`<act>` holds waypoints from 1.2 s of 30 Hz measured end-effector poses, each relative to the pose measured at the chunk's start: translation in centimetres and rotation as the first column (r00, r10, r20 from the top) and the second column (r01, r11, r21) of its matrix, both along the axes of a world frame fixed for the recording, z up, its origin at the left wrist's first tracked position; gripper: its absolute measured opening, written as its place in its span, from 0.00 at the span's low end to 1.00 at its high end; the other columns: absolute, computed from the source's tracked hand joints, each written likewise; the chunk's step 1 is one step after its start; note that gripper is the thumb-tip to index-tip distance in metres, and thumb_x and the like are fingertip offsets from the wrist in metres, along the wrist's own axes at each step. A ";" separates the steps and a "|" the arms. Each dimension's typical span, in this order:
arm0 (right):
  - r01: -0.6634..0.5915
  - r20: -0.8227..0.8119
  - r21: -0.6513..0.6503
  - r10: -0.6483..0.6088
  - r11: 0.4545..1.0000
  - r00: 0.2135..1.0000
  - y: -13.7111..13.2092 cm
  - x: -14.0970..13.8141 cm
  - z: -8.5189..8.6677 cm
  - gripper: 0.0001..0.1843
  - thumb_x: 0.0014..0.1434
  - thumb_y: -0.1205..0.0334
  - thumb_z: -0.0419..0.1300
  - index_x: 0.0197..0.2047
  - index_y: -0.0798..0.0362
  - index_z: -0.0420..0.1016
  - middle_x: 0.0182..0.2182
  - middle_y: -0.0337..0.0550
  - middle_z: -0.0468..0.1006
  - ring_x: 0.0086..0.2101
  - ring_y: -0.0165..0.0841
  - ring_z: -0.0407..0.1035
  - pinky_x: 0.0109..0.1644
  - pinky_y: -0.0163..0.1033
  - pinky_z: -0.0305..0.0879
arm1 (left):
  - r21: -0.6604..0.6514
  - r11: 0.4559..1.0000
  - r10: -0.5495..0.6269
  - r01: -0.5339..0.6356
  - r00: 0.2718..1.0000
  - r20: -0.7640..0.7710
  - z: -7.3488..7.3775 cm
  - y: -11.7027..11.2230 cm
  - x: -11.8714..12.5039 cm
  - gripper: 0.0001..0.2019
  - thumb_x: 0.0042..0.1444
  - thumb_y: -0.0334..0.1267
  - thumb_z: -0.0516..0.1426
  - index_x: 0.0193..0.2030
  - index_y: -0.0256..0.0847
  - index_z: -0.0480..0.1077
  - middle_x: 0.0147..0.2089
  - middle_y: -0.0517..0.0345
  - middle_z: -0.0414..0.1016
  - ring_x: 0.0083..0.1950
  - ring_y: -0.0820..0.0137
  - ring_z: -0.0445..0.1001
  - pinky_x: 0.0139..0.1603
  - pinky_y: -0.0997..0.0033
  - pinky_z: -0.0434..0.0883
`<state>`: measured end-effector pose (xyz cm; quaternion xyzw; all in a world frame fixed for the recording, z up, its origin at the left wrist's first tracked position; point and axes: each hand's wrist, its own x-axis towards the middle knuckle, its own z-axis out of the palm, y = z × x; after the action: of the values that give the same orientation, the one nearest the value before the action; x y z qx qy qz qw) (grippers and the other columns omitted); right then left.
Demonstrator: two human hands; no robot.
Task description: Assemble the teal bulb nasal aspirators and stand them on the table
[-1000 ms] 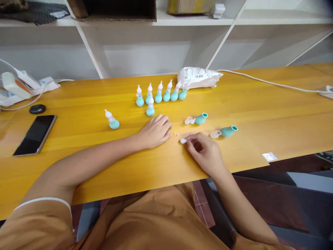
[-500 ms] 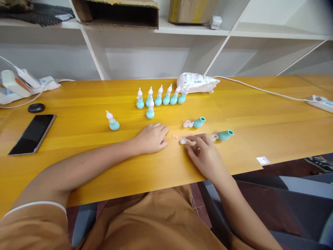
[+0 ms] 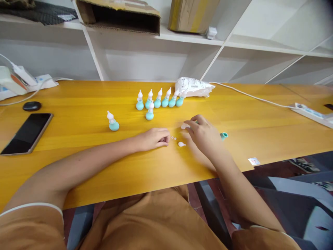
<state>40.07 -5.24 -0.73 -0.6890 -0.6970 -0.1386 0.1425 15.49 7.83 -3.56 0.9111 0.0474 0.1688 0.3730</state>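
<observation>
My right hand (image 3: 204,133) reaches over the table, thumb and forefinger closed round a translucent white nasal aspirator part (image 3: 184,126). A teal bulb beside it is mostly hidden under the fingers. Another teal bulb (image 3: 224,135) shows its open mouth past my wrist. My left hand (image 3: 156,138) rests on the wood, fingers curled in and nothing visible in them. Just right of it lie two tiny pale rings (image 3: 173,138) and a white nozzle tip (image 3: 181,143). Assembled nasal aspirators (image 3: 157,103), teal with white tops, stand in a row; one aspirator (image 3: 149,114) stands in front.
A tilted aspirator (image 3: 113,125) is at the left, near a phone (image 3: 27,133) and a black oval case (image 3: 32,106). Behind the row lies a white plastic package (image 3: 194,86). A cable runs to a power strip (image 3: 312,113). Shelves with cardboard boxes (image 3: 122,15) rise behind.
My right hand has left the nozzle tip and moved up and away to the white part by the farther bulb. My left hand's fingers have curled in more. The view has shifted slightly.
</observation>
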 end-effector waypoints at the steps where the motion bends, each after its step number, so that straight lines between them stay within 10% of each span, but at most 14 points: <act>1: -0.008 -0.004 -0.007 0.008 1.000 1.000 0.2 0.1 -0.2 0.15 0.76 0.64 0.57 0.55 0.52 0.86 0.51 0.58 0.79 0.46 0.50 0.78 0.46 0.52 0.75 | -0.025 1.000 -0.005 0.005 1.000 0.006 0.0 0.1 0.0 0.06 0.66 0.28 0.64 0.38 0.40 0.74 0.41 0.58 0.76 0.38 0.70 0.74 0.44 0.70 0.71; 12: -0.162 -0.280 0.041 0.167 0.986 0.945 0.3 -0.3 0.3 0.11 0.75 0.64 0.56 0.44 0.49 0.81 0.46 0.54 0.84 0.43 0.47 0.78 0.50 0.53 0.77 | -0.069 0.996 -0.054 0.058 0.997 0.059 0.0 0.3 -0.1 0.07 0.61 0.24 0.61 0.37 0.39 0.76 0.40 0.57 0.78 0.38 0.72 0.76 0.44 0.72 0.73; 19: 0.186 -0.264 0.379 -0.086 0.906 0.961 -4.8 2.4 4.9 0.11 0.74 0.61 0.58 0.49 0.46 0.84 0.45 0.50 0.83 0.31 0.39 0.72 0.43 0.51 0.73 | -0.134 0.990 -0.051 0.054 0.998 0.027 0.4 0.3 0.0 0.04 0.66 0.32 0.65 0.39 0.39 0.76 0.43 0.56 0.78 0.38 0.71 0.77 0.45 0.71 0.74; 28: 0.210 -0.081 0.019 -0.208 0.977 0.975 -3.7 0.1 -1.2 0.13 0.76 0.56 0.60 0.53 0.52 0.84 0.46 0.55 0.88 0.32 0.43 0.77 0.34 0.44 0.62 | -0.163 0.986 -0.036 0.043 0.998 0.042 0.3 0.4 0.1 0.04 0.66 0.31 0.65 0.39 0.38 0.77 0.44 0.56 0.77 0.40 0.71 0.78 0.46 0.71 0.76; 36: 0.296 -0.073 -0.021 -0.297 0.955 0.952 -2.6 -0.7 -2.1 0.16 0.77 0.51 0.58 0.46 0.52 0.81 0.44 0.54 0.87 0.32 0.42 0.76 0.34 0.42 0.56 | -0.138 0.989 -0.044 0.054 0.996 0.073 0.0 0.4 0.3 0.04 0.66 0.30 0.67 0.38 0.38 0.78 0.43 0.56 0.77 0.38 0.72 0.78 0.45 0.71 0.75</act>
<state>39.41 -7.84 -2.88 -0.7912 -0.5806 -0.1288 0.1428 15.75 8.27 -3.58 0.8772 0.0236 0.1876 0.4413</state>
